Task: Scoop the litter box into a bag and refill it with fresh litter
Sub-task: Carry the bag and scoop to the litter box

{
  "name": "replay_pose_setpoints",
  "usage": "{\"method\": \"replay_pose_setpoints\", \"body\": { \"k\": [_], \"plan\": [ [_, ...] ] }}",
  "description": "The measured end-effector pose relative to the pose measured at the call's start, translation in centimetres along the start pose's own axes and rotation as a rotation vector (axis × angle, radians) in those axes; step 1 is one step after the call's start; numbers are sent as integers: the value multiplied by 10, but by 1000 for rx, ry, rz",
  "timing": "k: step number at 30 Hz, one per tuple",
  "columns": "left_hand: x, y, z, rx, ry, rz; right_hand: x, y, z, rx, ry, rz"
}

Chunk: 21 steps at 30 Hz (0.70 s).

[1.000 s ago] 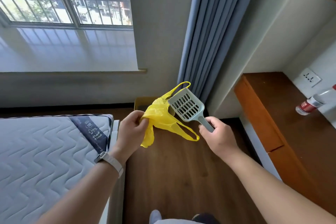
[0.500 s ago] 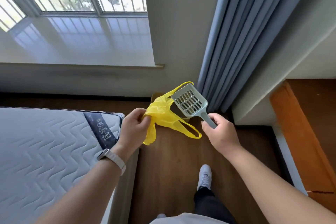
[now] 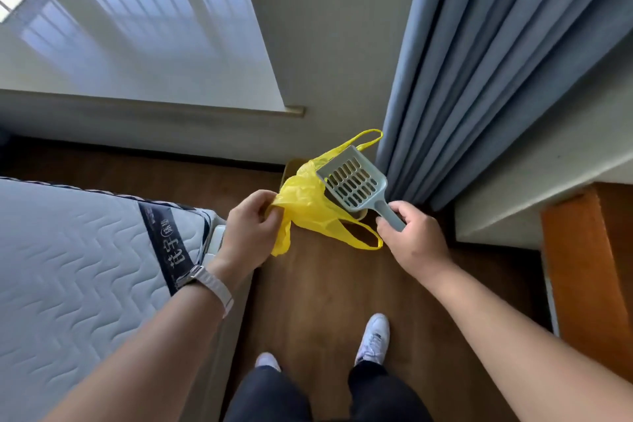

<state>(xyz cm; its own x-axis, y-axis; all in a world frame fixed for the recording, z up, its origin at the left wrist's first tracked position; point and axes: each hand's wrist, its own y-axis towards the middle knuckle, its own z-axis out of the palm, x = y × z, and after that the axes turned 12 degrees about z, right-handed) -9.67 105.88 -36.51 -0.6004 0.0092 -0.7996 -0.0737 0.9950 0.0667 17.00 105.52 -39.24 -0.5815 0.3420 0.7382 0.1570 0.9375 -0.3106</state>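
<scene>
My left hand (image 3: 251, 228) pinches a crumpled yellow plastic bag (image 3: 308, 207), its handles hanging loose to the right. My right hand (image 3: 412, 238) grips the handle of a grey-blue slotted litter scoop (image 3: 352, 181), its head raised over the bag. Behind the bag and scoop, on the floor by the wall, only a corner of a yellowish litter box (image 3: 291, 168) shows; the rest is hidden, and its contents cannot be seen.
A quilted mattress (image 3: 75, 267) fills the left. Blue curtains (image 3: 479, 62) hang at the right, beside an orange-brown wooden cabinet (image 3: 582, 267). A window ledge (image 3: 137, 55) runs above. My two feet (image 3: 373, 336) stand on the wooden floor (image 3: 325, 284).
The view has tilted downward and moved closer to the wall; my feet now show. Both hands keep the same hold on bag and scoop.
</scene>
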Motion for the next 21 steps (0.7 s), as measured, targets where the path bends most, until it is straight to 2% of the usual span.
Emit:
{"method": "replay_pose_setpoints", "body": {
  "k": [6, 11, 21],
  "plan": [
    [27, 24, 4, -5, 34, -21, 6, 28, 27, 41, -11, 66],
    [65, 50, 3, 82, -45, -38, 15, 38, 54, 4, -30, 127],
    [170, 98, 27, 169, -45, -67, 0, 89, 140, -21, -68, 232]
  ]
}}
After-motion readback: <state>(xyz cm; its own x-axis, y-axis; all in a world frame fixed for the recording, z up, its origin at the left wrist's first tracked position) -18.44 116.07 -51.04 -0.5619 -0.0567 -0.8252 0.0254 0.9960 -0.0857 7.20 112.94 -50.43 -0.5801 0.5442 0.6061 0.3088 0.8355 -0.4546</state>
